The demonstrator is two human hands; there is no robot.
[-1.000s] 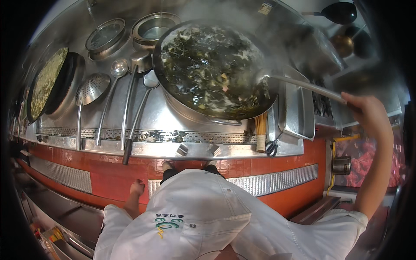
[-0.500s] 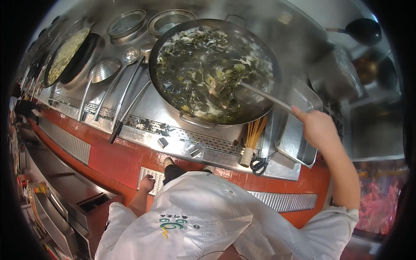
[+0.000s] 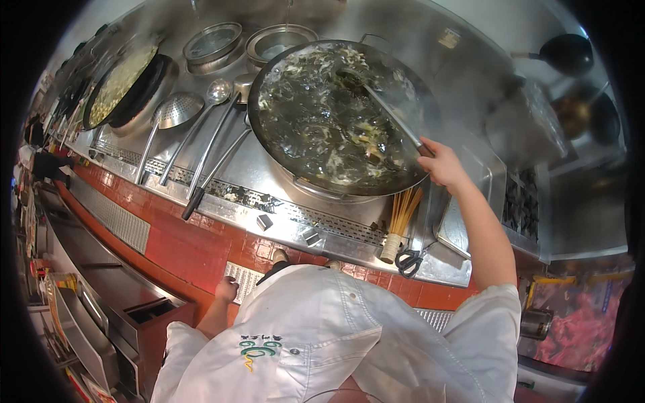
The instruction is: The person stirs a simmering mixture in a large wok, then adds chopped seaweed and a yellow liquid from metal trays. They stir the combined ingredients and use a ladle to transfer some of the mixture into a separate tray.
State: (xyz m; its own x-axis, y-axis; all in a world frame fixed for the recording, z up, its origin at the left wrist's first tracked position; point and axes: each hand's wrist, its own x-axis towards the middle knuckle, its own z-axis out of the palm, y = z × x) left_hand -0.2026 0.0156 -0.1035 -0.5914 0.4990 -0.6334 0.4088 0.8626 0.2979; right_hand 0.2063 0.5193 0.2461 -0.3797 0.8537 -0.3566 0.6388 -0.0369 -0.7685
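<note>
A wide wok stands on the steel stove, full of bubbling broth with dark green leaves and pale bits. My right hand is closed round the dark grip of a long-handled cooking utensil. The metal shaft slants across the wok to its far part, where the head is sunk among the leaves, so its shape is hidden. Down at my left side, away from the stove, my left hand hangs with its fingers curled in and nothing visible in them.
Left of the wok lie a perforated skimmer, a ladle and other long handles. Near its front right are a bundle of bamboo sticks and black-handled scissors. A second large pan sits far left. Steam blurs the back.
My right hand has moved left, pushing the utensil's head from the right middle of the wok to its far part. The view has shifted slightly. My left hand still hangs low.
</note>
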